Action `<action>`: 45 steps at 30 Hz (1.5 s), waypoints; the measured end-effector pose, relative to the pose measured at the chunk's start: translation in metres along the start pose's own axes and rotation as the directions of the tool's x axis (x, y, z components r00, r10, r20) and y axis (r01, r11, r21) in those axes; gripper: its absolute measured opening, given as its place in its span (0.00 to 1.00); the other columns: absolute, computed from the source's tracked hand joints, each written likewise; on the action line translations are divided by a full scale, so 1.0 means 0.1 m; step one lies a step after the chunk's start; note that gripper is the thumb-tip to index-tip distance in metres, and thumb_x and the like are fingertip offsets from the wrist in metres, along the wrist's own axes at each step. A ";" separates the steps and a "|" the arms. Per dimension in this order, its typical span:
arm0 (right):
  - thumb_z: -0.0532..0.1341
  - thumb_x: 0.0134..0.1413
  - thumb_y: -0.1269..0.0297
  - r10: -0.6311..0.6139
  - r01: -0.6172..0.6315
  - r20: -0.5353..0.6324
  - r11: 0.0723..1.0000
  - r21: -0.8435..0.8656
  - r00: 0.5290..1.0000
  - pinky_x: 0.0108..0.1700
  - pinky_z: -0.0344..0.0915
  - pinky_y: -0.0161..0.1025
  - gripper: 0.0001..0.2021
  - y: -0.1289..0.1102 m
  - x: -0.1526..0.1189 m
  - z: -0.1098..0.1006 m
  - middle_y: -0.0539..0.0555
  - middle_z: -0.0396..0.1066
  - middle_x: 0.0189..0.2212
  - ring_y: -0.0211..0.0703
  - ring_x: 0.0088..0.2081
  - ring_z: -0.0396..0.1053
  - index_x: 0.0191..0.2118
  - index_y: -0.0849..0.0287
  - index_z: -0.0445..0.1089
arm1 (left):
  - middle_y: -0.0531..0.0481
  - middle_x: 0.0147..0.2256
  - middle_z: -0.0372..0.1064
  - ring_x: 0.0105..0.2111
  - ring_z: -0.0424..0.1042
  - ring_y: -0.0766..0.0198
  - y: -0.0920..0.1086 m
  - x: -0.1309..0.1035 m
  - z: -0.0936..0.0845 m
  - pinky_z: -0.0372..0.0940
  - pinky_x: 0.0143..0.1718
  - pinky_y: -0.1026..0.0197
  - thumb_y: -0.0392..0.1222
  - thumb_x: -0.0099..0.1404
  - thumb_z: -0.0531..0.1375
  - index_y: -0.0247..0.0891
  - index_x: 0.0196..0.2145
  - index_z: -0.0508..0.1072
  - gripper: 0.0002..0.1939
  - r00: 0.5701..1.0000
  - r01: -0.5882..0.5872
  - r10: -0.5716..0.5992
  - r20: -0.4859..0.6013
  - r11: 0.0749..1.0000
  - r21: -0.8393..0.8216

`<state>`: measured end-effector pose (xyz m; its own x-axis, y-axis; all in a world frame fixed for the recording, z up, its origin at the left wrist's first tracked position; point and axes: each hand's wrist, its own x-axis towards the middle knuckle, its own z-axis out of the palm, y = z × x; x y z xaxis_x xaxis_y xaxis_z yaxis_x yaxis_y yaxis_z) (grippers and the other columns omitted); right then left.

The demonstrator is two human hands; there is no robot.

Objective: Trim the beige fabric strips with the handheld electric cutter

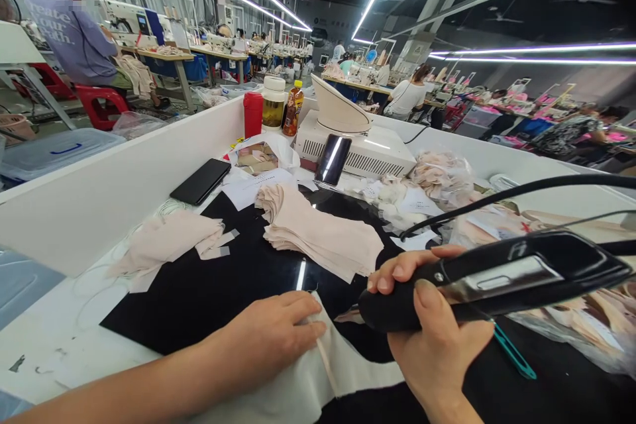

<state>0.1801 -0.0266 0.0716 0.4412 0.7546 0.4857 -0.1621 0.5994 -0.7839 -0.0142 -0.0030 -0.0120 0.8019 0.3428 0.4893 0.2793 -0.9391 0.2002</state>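
The left hand (pixel 281 328), fingers bent together, is pressing the pale cloth (pixel 303 384), seemingly to steady it, while the right hand (pixel 440 338) is gripping a black iron (pixel 501 278).

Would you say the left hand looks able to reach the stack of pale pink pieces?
Probably yes: the left hand rests on the white cloth, with only black surface between it and the stack.

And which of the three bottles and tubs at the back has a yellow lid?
The bottle on the right, nearest the white machine. The middle jar has a white lid, and the left container looks red all over.
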 end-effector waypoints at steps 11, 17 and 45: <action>0.76 0.54 0.61 0.007 -0.006 -0.022 1.000 0.023 1.000 0.29 0.76 0.38 0.18 -0.03 -0.04 -0.08 0.45 0.73 0.29 0.38 0.25 0.73 0.47 0.50 0.72 | 0.47 0.43 0.73 0.44 0.75 0.60 0.11 0.20 -0.12 0.73 0.48 0.62 0.31 0.77 0.57 0.36 0.46 0.73 0.06 0.984 0.025 -0.015 0.178 0.998 -0.054; 0.75 0.56 0.59 0.002 -0.002 -0.004 1.000 -0.008 1.000 0.30 0.75 0.39 0.18 -0.01 -0.08 -0.07 0.44 0.73 0.29 0.38 0.26 0.73 0.48 0.50 0.70 | 0.45 0.48 0.73 0.49 0.75 0.57 0.12 0.12 -0.10 0.74 0.48 0.62 0.29 0.77 0.56 0.38 0.52 0.72 0.10 0.985 0.040 -0.026 0.169 0.996 -0.077; 0.72 0.60 0.62 0.011 -0.012 -0.008 0.998 -0.069 1.000 0.31 0.76 0.41 0.14 -0.08 -0.18 -0.16 0.45 0.72 0.29 0.40 0.26 0.73 0.48 0.49 0.69 | 0.40 0.48 0.73 0.50 0.73 0.53 0.12 0.08 -0.11 0.72 0.55 0.53 0.32 0.76 0.58 0.35 0.56 0.73 0.14 0.977 -0.134 0.107 0.183 0.981 0.142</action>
<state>0.1871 -0.0493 0.0630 0.4465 0.7591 0.4738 -0.1064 0.5707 -0.8142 -0.0107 -0.0110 0.0036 0.9104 0.2297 0.3441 0.2409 -0.9705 0.0105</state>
